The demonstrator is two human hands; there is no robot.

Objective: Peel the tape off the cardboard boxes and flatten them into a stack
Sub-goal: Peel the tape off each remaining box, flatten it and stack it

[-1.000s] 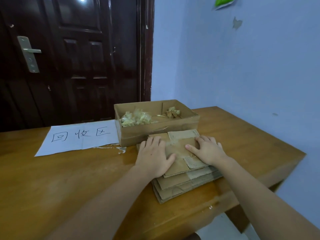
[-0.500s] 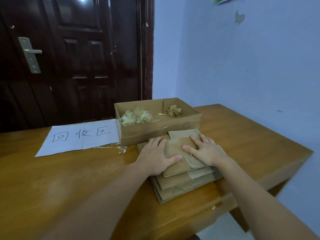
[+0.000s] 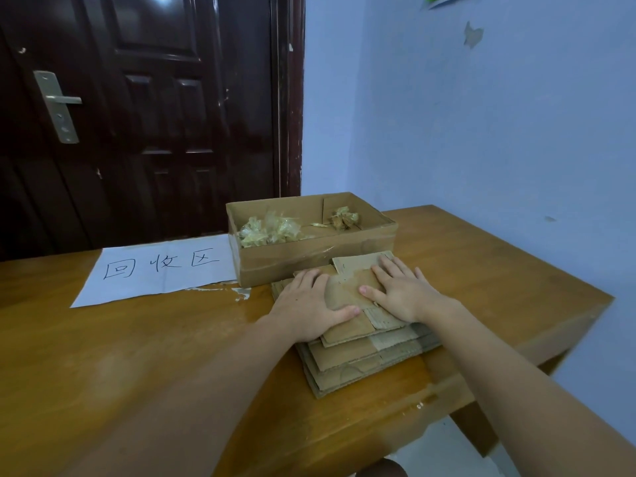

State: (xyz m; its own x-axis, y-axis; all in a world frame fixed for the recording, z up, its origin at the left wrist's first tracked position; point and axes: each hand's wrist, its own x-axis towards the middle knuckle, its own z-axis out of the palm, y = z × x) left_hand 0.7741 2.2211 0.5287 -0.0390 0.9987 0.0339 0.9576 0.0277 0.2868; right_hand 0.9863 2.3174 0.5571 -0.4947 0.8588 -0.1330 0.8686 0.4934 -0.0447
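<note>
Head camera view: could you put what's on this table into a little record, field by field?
Stack: flattened cardboard stack, several layers, near the table's front edge
Left hand: flat on the top sheet, fingers straight
Right hand: flat on the top sheet, fingers spread
Open box: just behind the stack, tape still on its front
Box contents: crumpled tape wads
Paper sign: handwritten, left of the box
Surface: wooden table

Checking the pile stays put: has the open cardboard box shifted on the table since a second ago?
No. The open box keeps its place beside the paper sign.
</note>
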